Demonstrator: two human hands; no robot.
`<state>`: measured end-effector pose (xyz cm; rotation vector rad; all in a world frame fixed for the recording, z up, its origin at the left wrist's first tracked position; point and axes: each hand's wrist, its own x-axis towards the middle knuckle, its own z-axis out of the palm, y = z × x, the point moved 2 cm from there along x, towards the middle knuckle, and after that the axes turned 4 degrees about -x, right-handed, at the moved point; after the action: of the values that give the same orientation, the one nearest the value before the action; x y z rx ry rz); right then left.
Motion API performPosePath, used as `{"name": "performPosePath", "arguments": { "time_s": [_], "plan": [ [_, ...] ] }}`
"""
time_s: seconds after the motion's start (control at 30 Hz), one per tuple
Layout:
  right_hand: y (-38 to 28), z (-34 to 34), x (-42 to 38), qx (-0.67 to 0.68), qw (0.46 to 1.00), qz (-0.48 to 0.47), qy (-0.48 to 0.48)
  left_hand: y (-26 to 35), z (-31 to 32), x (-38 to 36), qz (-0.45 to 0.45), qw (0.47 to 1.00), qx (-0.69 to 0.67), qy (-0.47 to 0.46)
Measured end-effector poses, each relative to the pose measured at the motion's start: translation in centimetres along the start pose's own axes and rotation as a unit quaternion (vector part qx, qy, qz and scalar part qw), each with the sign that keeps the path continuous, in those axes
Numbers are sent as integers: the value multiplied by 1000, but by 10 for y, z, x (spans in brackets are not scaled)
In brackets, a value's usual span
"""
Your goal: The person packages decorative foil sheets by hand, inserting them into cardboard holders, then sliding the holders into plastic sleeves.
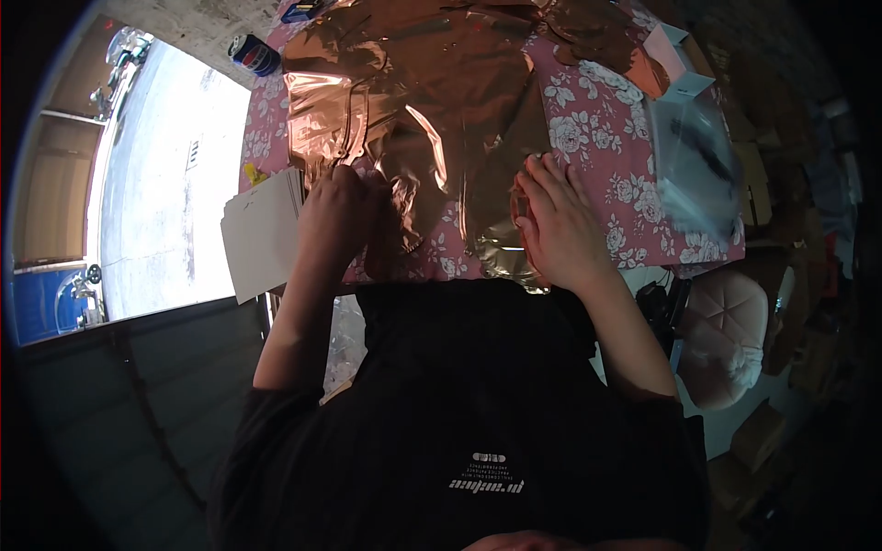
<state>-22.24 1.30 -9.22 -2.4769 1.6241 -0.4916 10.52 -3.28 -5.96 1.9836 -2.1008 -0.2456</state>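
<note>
A large copper-coloured foil piece (496, 119), flat and creased like an uninflated foil balloon, is spread over a pink tablecloth with white roses (570, 133). My left hand (344, 211) has its fingers curled in on the foil's near left part, which is bunched and wrinkled there; the fingertips are partly hidden. On the right, my right hand (562, 225) rests with fingers stretched out along the foil's near right edge. The thumb lies beside a narrow folded strip of foil. Between the hands, the foil's near end shows a notch with tablecloth visible.
A stack of white cards (260, 237) sits beside my left forearm. A blue Pepsi can (254, 56) stands at the far left. To the right are a clear plastic bag (694, 170), a white box (680, 64) and more copper foil (597, 37). A padded stool (726, 321) is below right.
</note>
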Motion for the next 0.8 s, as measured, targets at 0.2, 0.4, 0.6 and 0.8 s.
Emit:
{"name": "performPosePath", "arguments": {
  "time_s": [0.2, 0.4, 0.6, 0.8],
  "plan": [
    [0, 0, 0, -2, 1000, 1, -1, -7, 10, 12, 58, 997, -48, -30],
    [-1, 1, -1, -5, 1000, 7, -2, 20, -16, 17, -52, 981, -184, -41],
    [-2, 0, 0, -8, 1000, 10, -8, 66, -36, 33, 70, 955, -286, -25],
    [-2, -2, -1, -9, 1000, 8, 8, 123, 22, 55, 149, 903, -385, -123]
  ]
}}
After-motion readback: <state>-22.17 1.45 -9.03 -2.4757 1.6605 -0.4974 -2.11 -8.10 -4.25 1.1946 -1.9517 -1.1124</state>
